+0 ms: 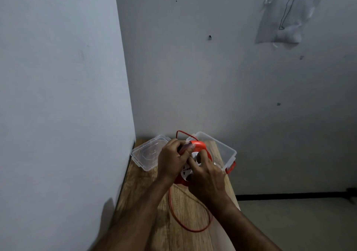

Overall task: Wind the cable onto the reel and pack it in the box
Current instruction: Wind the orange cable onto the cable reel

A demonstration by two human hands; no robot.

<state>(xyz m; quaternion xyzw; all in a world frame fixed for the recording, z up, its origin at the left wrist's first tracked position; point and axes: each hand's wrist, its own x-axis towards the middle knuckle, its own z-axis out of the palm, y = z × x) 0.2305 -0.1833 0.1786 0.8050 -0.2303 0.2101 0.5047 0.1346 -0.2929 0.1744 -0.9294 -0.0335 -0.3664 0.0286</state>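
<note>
Narrow wooden table (pixel 146 202) set in the corner of grey walls. Round orange-and-white plastic cable reel (pixel 201 147) is held above the tabletop between both hands, in front of the clear plastic box (pixel 222 150) with an orange latch, which stands open at the far end of the table. The box's clear plastic lid (pixel 146 154) lies just left of it, apart from the box.

Left hand (pixel 171 161): fingers curled around the reel's orange handle at its upper left. Right hand (pixel 207 175): fingers curled on the white face of the reel (exact contact point partly hidden by the fingers).

Thin orange cable (pixel 173 212): a large loose loop lies on the tabletop near the forearms, running up under the reel; a smaller arc rises behind the reel toward the wall.
</note>
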